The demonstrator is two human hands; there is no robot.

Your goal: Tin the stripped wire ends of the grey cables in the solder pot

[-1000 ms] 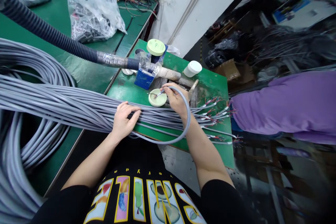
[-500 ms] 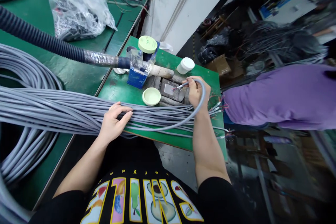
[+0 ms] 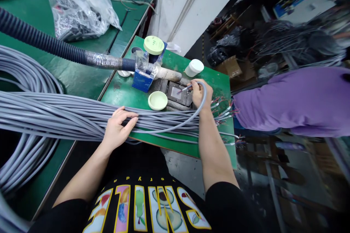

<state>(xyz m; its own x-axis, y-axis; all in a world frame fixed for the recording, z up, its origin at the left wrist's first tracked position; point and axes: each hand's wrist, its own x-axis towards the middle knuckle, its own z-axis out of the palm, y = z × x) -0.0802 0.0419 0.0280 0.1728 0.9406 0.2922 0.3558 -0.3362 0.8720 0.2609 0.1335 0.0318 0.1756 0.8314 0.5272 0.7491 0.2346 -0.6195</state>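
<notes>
My right hand pinches one grey cable close to its stripped end, and the cable loops up over the hand. Its thin bare wires point left, over the silvery square on a dark metal block; whether they touch it I cannot tell. My left hand lies on the bundle of grey cables, thumb apart from the fingers. To the right of my right wrist, several stripped cable ends with coloured wires spread over the green board.
A pale green open dish stands left of the block. Behind are a blue box, a ribbed hose, a lidded tub and a white cup. A person in a purple sleeve is at the right.
My right hand has moved slightly left with the cable, bringing the wire tips further left and a little lower over the silvery square. My left hand has stayed in place.
</notes>
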